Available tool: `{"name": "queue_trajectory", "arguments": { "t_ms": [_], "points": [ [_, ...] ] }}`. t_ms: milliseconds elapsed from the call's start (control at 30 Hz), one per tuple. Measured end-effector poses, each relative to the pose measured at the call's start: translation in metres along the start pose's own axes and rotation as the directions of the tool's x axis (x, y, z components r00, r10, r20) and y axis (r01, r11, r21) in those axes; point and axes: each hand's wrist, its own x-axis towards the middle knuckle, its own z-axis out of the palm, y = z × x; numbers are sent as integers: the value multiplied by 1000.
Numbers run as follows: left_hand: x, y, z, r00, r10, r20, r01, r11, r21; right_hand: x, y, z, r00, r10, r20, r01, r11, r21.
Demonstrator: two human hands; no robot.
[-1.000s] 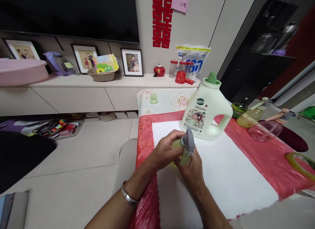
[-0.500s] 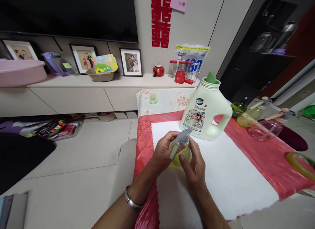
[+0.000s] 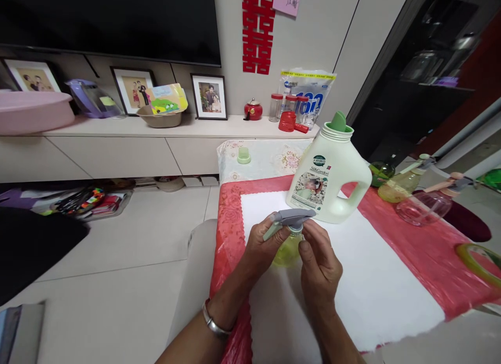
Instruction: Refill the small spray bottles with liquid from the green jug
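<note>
Since half a second ago, the grey spray head (image 3: 293, 216) has turned to lie nearly level, its trigger (image 3: 271, 230) pointing left, and the right hand (image 3: 321, 262) has shifted a little rightward. The left hand (image 3: 260, 246) is closed around the trigger end of the yellow spray bottle (image 3: 287, 253), whose body shows between the two hands. The right hand is half-curled beside the neck; whether it grips, I cannot tell. Just beyond the grip stands the pale green jug (image 3: 331, 171); beneath it lies a white sheet (image 3: 371, 280).
</note>
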Motion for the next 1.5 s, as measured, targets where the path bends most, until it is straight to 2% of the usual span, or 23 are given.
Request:
{"name": "queue_trajectory", "arguments": {
  "t_ms": [200, 467, 600, 700, 833, 967, 1167, 1367, 1500],
  "points": [
    [1, -5, -2, 999, -36, 11, 37, 997, -64, 10, 6, 5, 996, 67, -58, -66, 998, 18],
    [2, 1, 3, 996, -79, 40, 86, 973, -216, 9, 6, 2, 980, 161, 119, -162, 987, 1],
    [1, -6, 3, 993, -87, -80, 73, 983, -166, 9, 10, 3, 983, 141, 121, -151, 986, 77],
    [-1, -13, 4, 986, -22, -165, 1, 992, -125, 12, 7, 5, 989, 119, 90, -129, 985, 111],
    [-5, -15, 6, 971, 110, -215, -123, 991, -49, 14, 1, 7, 992, 114, 49, -120, 985, 123],
    [-8, -14, 8, 967, 178, -180, -182, 983, -9, 14, 0, 8, 993, 111, 37, -115, 984, 139],
    [-6, -9, 9, 962, 202, -186, -198, 979, 42, 13, 3, 6, 993, 114, 33, -118, 983, 142],
    [-7, -8, 11, 953, 276, -129, -269, 961, 64, 14, 4, 6, 992, 103, 76, -112, 984, 138],
    [-9, -7, 13, 957, 266, -112, -258, 962, 88, 15, 3, 5, 991, 106, 87, -117, 984, 138]
  ]
}}
